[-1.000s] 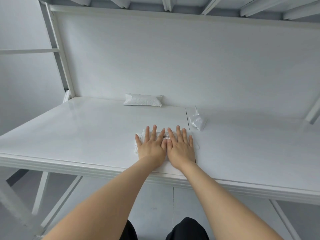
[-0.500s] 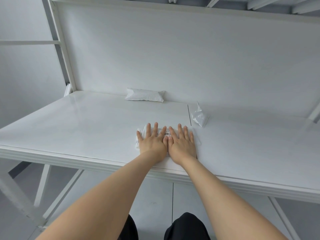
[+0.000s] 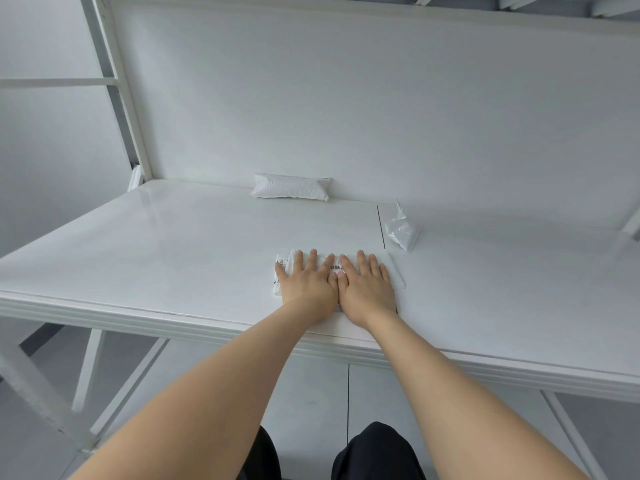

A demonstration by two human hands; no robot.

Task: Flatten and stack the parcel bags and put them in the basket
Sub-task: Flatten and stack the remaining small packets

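Landmark: the flat bag (image 3: 394, 277), lying near the front edge of the table (image 3: 173, 258).
Long axis: the flat bag runs left to right, along the table's front edge.
Left grip (image 3: 306, 285): open, fingers straight and spread, palm down on the left half of the flat bag, holding nothing.
Right grip (image 3: 367, 287): open in the same way, pressing the right half; the two thumbs meet over the bag's middle, just below its barcode.
Ends showing: a wrinkled strip sticks out past the left grip and a smoother strip past the right grip.
Step in hand: likely flattening, with both palms bearing down.
Relation that matters: the grips sit at the middle of the long axis, so a smoothing stroke would run outward along it, each grip toward its own end.
Crumpled bag (image 3: 401, 232): behind the flat bag and to its right, near it but apart; the right grip is the nearer.
Padded bag (image 3: 291, 187): well behind the flat bag, toward its left end, long axis also left to right; it is in line with the left grip.
Basket: not in view.
Progress: judged early, since nothing is stacked on the flat bag yet.
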